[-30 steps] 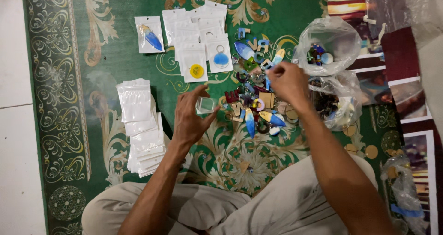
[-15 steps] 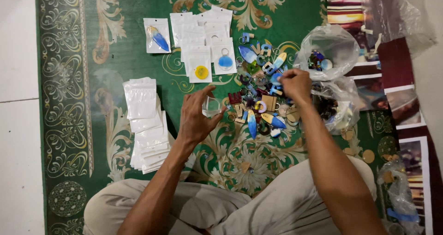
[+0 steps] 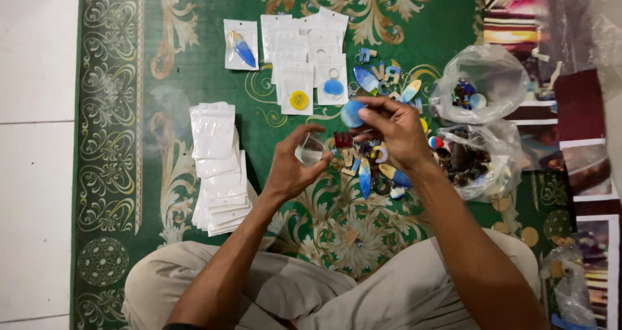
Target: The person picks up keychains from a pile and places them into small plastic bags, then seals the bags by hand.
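The fingers of the right hand [image 3: 395, 132] pinch a round flat blue charm [image 3: 352, 113] by its edge, held above the carpet. The fingers of the left hand [image 3: 291, 165] curl around a small clear plastic zip pouch [image 3: 310, 151], gripping it just left of the charm, the two nearly touching.

Under the right hand lies a loose heap of small coloured charms and wooden letter pieces [image 3: 369, 165]. Beyond the hands, filled white pouches [image 3: 301, 51] lie in an overlapping cluster, one showing a yellow disc, one a blue disc, and one set apart with a blue feather-shaped charm [image 3: 240, 44]. To the left sits a stack of empty white pouches [image 3: 217, 168]. Right of the heap are two crumpled clear plastic bags [image 3: 486, 84] holding more charms. Everything rests on a green carpet with cream scrollwork [image 3: 194, 64]; the person's crossed legs in beige trousers [image 3: 311, 291] fill the near edge.
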